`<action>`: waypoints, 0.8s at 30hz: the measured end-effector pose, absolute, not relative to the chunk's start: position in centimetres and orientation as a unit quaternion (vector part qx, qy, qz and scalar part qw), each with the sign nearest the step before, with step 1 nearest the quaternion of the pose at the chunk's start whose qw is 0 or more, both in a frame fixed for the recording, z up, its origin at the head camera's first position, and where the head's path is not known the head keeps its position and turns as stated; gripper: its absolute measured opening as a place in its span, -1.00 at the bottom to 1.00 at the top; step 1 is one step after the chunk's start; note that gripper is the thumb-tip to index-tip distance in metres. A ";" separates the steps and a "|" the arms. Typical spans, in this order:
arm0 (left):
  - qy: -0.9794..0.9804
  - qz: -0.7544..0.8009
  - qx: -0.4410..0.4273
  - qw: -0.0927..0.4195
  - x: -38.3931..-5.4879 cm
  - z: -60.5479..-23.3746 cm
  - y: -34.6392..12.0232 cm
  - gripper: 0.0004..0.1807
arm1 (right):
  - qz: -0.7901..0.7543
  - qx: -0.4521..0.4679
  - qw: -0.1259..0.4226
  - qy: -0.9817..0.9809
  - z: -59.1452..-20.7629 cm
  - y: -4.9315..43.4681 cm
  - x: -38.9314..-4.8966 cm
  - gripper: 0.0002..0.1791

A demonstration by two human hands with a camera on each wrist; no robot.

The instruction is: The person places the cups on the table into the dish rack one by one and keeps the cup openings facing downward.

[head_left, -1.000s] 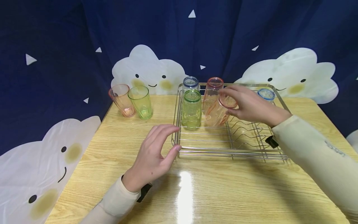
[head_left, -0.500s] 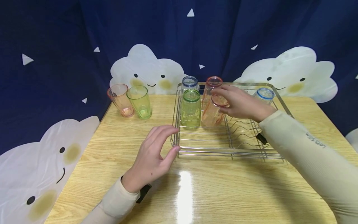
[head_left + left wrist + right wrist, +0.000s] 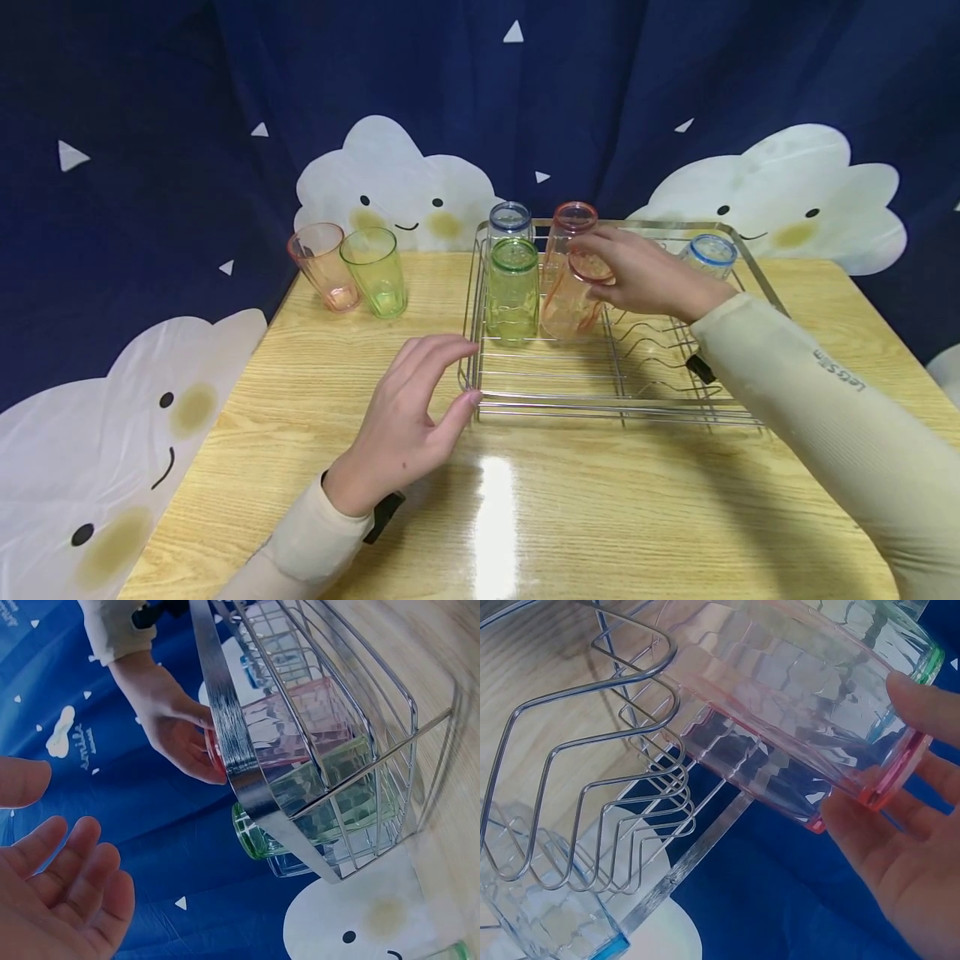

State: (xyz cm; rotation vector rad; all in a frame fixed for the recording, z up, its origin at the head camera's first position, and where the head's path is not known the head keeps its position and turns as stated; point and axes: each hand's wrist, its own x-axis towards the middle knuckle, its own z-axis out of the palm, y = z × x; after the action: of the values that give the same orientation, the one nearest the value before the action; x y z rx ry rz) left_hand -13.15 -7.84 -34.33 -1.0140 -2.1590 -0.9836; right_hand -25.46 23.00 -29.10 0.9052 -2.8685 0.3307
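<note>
My right hand (image 3: 648, 271) holds an upturned orange-pink drinking glass (image 3: 567, 310) by its base, thumb and fingers around the red-tinted rim of the bottom. This glass leans slightly in the wire dish rack (image 3: 678, 227), just right of an upturned green glass (image 3: 513, 293). Behind it stands another upturned glass with a red base (image 3: 575, 218). Fingers curved and apart, my left hand (image 3: 405, 417) hovers by the rack's left front corner with nothing in it. In the left wrist view, a gap separates that hand from the rack's metal rim (image 3: 225, 712).
Upturned blue-based glasses stand at the rack's back left (image 3: 511, 218) and back right (image 3: 712, 252). On the table (image 3: 360, 375), left of the rack, a pink glass (image 3: 321, 265) and a yellow-green glass (image 3: 375, 275) stand mouth up. Wavy wire dividers (image 3: 622, 735) fill the rack's right part.
My right hand has moved left with the orange-pink glass, which now stands straighter and closer to the green glass. Over the last half second it barely moved. The left hand stays put.
</note>
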 end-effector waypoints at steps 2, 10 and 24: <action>-0.804 -0.366 -0.378 0.276 -13.1 -34.3 -7.9 -0.53 | 0.111 0.296 0.058 -0.947 -29.2 22.9 -25.6 -0.33; -0.808 -0.366 -0.373 0.271 -13.1 -34.5 -8.0 -0.54 | 0.116 0.293 0.063 -0.947 -29.7 22.6 -26.2 -0.38; -0.811 -0.366 -0.370 0.269 -13.3 -34.6 -8.0 -0.54 | 0.115 0.275 0.060 -0.953 -30.2 22.9 -26.6 -0.49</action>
State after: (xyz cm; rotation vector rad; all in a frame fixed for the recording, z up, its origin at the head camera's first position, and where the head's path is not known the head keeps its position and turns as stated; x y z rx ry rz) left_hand -13.28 -7.98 -34.61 -0.9972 -2.1865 -0.9862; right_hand -26.60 22.89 -30.20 0.8322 -2.8841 0.3467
